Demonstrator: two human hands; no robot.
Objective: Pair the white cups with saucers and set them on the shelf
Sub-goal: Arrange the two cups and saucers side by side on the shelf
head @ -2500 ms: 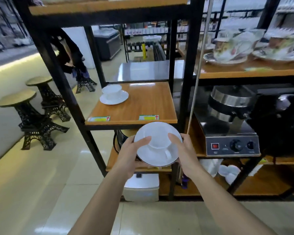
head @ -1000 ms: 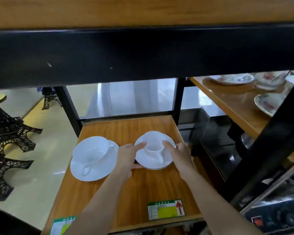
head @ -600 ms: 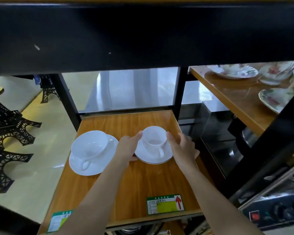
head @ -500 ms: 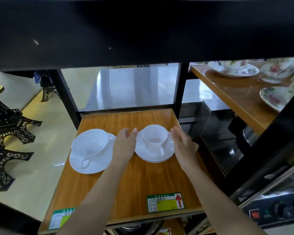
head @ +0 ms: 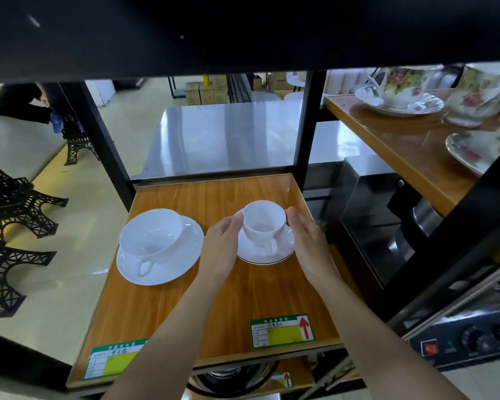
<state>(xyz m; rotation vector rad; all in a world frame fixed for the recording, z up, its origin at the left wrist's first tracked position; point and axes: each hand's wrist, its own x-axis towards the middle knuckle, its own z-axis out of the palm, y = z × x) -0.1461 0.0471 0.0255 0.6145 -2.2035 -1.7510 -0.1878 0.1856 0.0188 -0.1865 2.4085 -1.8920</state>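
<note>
A small white cup (head: 262, 223) stands on a dark-rimmed white saucer (head: 267, 253) at the right of the wooden shelf (head: 214, 301), handle towards me. My left hand (head: 221, 249) and my right hand (head: 308, 243) flank this cup with fingers straight, and the fingertips sit at its sides. Neither hand lifts it. To the left, a wider white cup (head: 150, 235) rests on a larger white saucer (head: 168, 264), untouched.
A black shelf beam (head: 243, 33) hangs low overhead. Black posts (head: 306, 125) frame the shelf. The right-hand shelf carries floral cups and saucers (head: 401, 88). A steel appliance with knobs (head: 474, 342) sits lower right. Tower-shaped stools (head: 12, 215) stand on the floor at left.
The cup and saucer went from in front of the rack onto the shelf beside the first pair. My hands let go of the saucer, spread apart, then closed in to the cup's sides.
</note>
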